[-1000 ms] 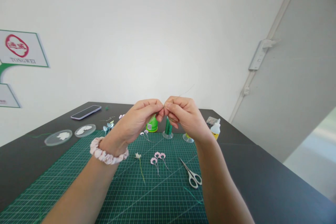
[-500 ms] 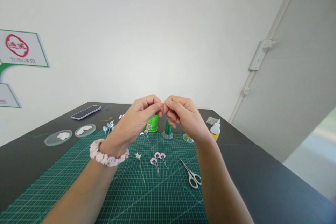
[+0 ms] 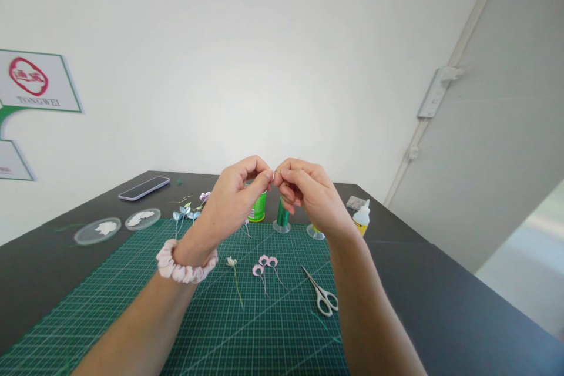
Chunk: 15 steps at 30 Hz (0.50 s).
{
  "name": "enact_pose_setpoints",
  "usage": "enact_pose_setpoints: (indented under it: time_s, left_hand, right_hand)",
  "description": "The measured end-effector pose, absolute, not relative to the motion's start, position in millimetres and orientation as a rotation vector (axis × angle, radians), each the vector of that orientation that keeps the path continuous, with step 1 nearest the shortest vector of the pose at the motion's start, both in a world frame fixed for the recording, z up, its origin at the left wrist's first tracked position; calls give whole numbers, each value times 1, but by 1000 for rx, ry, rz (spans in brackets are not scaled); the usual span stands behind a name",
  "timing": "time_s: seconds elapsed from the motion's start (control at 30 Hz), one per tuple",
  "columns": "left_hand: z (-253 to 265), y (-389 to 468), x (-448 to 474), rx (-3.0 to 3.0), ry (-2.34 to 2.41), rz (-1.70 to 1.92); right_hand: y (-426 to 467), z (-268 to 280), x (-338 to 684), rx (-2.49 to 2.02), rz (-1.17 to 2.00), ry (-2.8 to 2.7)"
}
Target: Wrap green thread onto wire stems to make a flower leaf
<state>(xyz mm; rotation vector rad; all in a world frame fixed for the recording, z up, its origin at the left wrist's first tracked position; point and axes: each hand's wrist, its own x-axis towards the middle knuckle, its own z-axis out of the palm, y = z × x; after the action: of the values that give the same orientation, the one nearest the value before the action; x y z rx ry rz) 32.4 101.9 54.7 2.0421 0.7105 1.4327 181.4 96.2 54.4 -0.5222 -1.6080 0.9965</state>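
Note:
My left hand [image 3: 240, 192] and my right hand [image 3: 308, 191] meet fingertip to fingertip above the back of the green cutting mat [image 3: 211, 329]. Each pinches with thumb and forefinger; a tiny pale bit shows between the tips, too small to name. Below them on the mat lie several pink looped petals [image 3: 264, 261] on thin wire stems and a small white flower [image 3: 231, 261] on a green stem. A pair of white-handled scissors [image 3: 324, 296] rests near my right forearm. Behind my fingers stand a spool of green thread [image 3: 282, 216] and a green can [image 3: 258, 208], both partly hidden.
A glue bottle [image 3: 362, 217] and another spool [image 3: 315, 232] stand at the right. Two clear dishes [image 3: 83, 236] with white pieces, blue flowers [image 3: 185, 213] and a phone [image 3: 144, 188] are at the left. A white wall rises behind the black table [image 3: 396, 282].
My left hand has shifted slightly and its wrist has turned a little, leaving a small gap between the fingertips. More of the blue and purple flowers shows behind it.

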Motion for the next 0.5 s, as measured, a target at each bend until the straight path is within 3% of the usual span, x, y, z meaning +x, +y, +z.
enact_pose_setpoints:
  time_s: [0.5]
  left_hand:
    - [52,102,31,2165,811,1523]
  right_hand:
    - [94,57,175,-592,981,-1548]
